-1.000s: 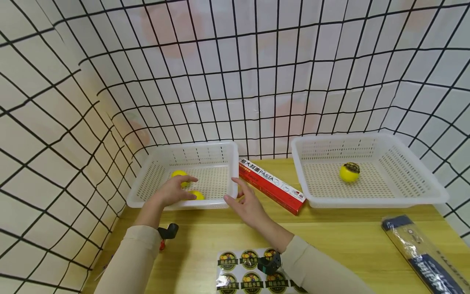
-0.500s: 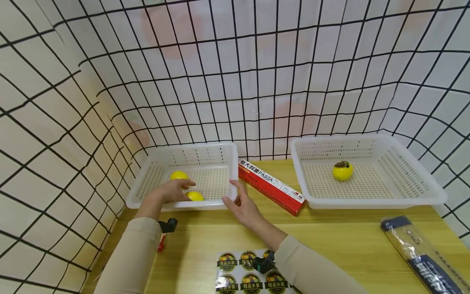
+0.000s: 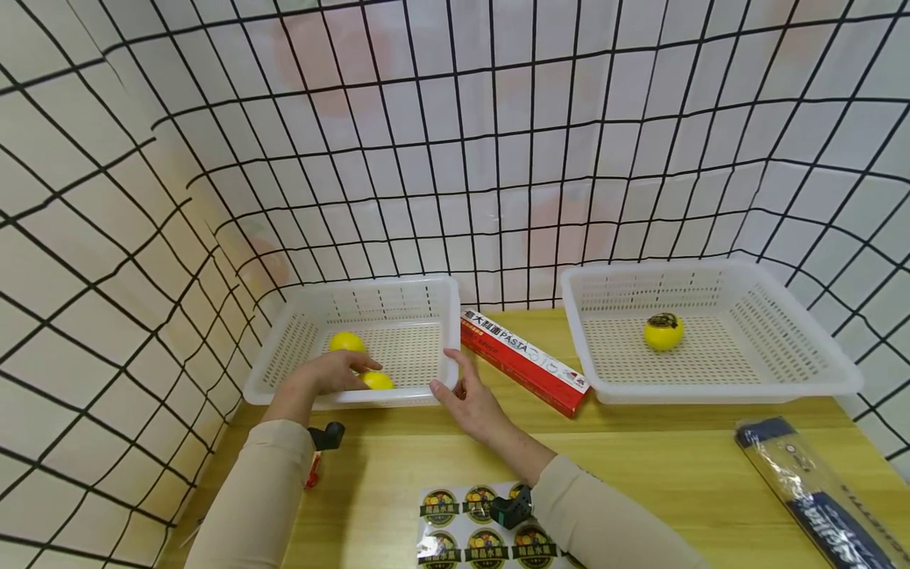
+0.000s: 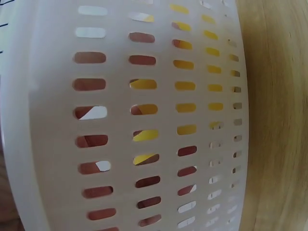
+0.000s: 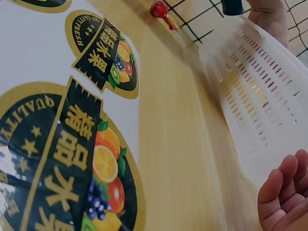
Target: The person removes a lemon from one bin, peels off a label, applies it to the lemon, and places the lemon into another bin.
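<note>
In the head view my left hand (image 3: 329, 373) reaches over the front rim of the left white basket (image 3: 426, 397). Its fingers and thumb curl round a round yellow fruit (image 3: 378, 381) near the front wall. Through the slots of that basket wall (image 4: 55, 130), the left wrist view shows yellow fruit (image 4: 185, 86) between parts of the hand. Another yellow fruit (image 3: 347, 341) lies behind it. At the basket's front right corner is my right hand (image 3: 478, 403), thumb and forefinger spread along the rim; its other fingers (image 5: 288, 168) bend loosely beside the wall.
A red and white pasta box (image 3: 529, 359) lies between the baskets. The right white basket (image 3: 718, 390) holds one yellow fruit (image 3: 663, 333) with a dark sticker. A sticker sheet (image 3: 462, 525), a spaghetti pack (image 3: 817, 490) and a small red object (image 3: 313, 470) lie in front.
My left hand has lowered into the basket and closed round the front yellow fruit. The fruit in the right basket has rolled a little to the left. My right hand has stayed at the corner.
</note>
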{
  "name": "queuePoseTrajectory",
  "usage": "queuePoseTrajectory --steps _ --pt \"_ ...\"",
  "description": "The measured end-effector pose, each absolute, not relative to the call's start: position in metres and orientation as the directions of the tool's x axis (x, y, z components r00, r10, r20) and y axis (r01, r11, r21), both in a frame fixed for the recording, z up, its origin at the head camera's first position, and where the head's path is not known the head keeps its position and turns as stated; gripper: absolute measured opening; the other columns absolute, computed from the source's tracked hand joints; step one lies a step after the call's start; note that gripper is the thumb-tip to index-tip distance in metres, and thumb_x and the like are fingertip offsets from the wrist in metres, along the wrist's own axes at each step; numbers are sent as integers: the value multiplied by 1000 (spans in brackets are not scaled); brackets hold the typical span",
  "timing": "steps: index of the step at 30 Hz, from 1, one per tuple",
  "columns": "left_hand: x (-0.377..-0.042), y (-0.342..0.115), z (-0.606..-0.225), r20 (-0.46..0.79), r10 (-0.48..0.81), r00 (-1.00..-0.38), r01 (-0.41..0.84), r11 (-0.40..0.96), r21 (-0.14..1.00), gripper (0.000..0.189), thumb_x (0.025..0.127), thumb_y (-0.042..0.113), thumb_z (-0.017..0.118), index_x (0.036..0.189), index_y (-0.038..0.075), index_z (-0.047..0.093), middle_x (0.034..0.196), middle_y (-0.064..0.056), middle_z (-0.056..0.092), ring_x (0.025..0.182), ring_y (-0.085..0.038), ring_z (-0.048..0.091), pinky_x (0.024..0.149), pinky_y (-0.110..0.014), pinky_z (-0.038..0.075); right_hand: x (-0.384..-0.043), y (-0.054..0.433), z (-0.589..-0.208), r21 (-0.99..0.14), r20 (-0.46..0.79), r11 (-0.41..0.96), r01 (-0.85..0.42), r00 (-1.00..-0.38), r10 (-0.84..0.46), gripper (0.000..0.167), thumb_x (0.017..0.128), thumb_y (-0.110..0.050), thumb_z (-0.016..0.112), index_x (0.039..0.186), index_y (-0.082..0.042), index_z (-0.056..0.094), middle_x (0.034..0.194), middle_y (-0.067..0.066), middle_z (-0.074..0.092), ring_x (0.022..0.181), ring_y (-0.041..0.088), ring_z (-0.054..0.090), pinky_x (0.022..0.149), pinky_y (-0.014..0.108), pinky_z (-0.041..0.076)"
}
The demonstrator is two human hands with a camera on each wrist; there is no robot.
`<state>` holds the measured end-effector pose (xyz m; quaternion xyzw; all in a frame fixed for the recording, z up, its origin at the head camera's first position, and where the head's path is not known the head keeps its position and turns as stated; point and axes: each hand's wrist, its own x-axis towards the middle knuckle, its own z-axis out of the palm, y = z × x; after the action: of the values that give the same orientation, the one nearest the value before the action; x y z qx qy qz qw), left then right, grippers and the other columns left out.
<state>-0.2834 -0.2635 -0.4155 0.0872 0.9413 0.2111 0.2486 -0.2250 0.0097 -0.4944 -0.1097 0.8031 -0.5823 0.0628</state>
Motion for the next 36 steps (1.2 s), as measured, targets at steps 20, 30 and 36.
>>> queuePoseTrajectory --steps 20,30,36 --pt "-257 -256 -405 -22 224 -974 162 763 626 51 88 23 79 135 15 61 130 -15 46 109 -32 54 91 -41 55 -226 10 -489 -959 6 271 -76 -968 -252 66 97 -48 66 153 -37 33 75 -1 51 67 15 48 59 28 43" --pt "-220 -236 -394 202 210 -957 287 563 775 42 98 18 66 138 13 54 127 -16 53 99 -28 54 81 -33 52 -221 27 -477 -988 -7 151 -29 -971 -238 65 96 -27 71 153 -25 42 73 -2 49 56 13 44 50 24 36" --pt "-195 -223 -391 193 342 -920 317 357 879 29 110 19 44 136 7 47 109 -17 53 78 -25 57 68 -28 53 -200 49 -476 -989 -12 144 -23 -970 -242 46 98 -24 68 142 -18 55 76 -1 52 60 14 50 54 25 42"
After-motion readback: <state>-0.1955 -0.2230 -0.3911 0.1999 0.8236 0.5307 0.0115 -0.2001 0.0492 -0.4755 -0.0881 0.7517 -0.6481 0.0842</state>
